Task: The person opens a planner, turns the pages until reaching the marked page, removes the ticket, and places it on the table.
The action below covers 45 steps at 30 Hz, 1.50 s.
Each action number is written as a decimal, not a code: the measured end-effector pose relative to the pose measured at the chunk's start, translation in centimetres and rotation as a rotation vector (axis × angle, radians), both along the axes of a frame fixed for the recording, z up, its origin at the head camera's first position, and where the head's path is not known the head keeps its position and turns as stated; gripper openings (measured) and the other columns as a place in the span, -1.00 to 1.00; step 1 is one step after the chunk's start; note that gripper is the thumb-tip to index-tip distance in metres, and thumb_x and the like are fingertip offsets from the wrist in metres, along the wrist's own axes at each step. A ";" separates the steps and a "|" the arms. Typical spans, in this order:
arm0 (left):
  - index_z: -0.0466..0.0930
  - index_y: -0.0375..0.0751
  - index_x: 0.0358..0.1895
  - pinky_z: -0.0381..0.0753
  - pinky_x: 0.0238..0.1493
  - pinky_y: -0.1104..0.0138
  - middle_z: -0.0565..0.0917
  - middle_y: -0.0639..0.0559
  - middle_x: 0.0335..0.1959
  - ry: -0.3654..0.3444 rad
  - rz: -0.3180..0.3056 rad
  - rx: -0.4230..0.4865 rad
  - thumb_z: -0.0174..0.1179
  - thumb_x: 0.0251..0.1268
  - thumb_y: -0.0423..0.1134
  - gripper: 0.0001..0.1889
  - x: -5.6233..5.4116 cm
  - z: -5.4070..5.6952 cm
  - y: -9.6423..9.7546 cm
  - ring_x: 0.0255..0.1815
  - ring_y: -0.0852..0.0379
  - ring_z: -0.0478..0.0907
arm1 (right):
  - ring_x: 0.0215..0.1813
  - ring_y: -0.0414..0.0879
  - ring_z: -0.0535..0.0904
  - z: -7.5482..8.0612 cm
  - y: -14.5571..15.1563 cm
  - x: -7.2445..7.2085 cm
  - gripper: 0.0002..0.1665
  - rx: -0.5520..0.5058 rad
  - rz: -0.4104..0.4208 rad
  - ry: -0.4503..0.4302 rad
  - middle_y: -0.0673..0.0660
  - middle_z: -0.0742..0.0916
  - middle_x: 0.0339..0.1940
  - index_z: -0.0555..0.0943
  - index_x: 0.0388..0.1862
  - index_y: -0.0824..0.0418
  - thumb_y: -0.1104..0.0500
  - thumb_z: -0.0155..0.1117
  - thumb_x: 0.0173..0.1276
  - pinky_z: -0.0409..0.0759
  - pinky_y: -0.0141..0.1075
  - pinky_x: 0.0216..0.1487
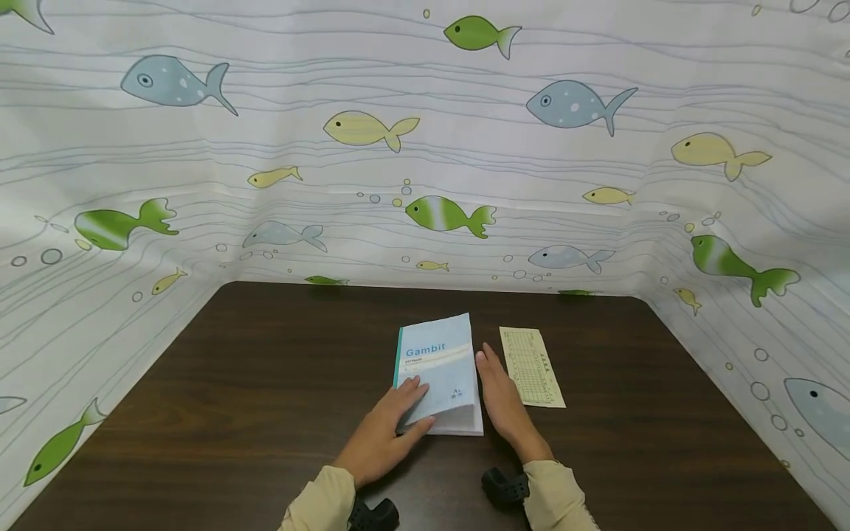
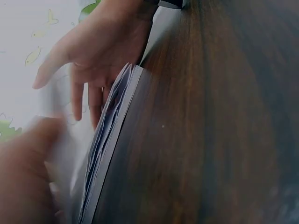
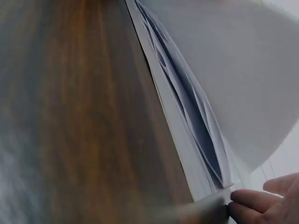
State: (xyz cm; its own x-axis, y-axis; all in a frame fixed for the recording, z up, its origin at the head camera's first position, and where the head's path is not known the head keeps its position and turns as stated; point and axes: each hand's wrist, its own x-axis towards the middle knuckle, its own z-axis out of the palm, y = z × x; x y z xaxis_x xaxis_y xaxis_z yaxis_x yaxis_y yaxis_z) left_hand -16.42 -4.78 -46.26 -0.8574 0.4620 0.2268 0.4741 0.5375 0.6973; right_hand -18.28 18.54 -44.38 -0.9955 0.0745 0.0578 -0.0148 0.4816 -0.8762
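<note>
A notebook (image 1: 441, 380) with a pale blue cover printed "Gambit" and a green spine lies on the table. Its front cover stands slightly raised along the lower right, baring white pages beneath. My left hand (image 1: 384, 441) rests on the lower left of the cover, fingers spread, thumb at the bottom edge. Beside the right edge, my right hand (image 1: 506, 404) stands on its side with fingers extended. In the left wrist view the notebook's wavy page edges (image 2: 110, 126) show between both hands. Fingers of the right hand (image 3: 266, 200) are close to the notebook's corner in the right wrist view.
A pale yellow printed sheet (image 1: 533, 369) lies right of the right hand. The dark wooden table (image 1: 285, 369) is bordered at the back and sides by a white curtain (image 1: 372, 169) with fish drawings. Black camera bands sit at both wrists.
</note>
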 end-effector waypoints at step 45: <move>0.32 -0.23 0.57 -0.13 0.56 -0.33 0.24 -0.19 0.62 0.120 0.153 -0.319 -0.26 0.67 0.26 -0.27 -0.6 0.1 1.9 0.65 -0.23 0.07 | 0.66 0.44 -0.10 2.2 0.3 0.9 -0.23 0.576 0.195 0.024 0.44 0.16 0.65 0.33 0.60 0.28 -0.20 -0.04 0.66 -0.21 0.49 0.50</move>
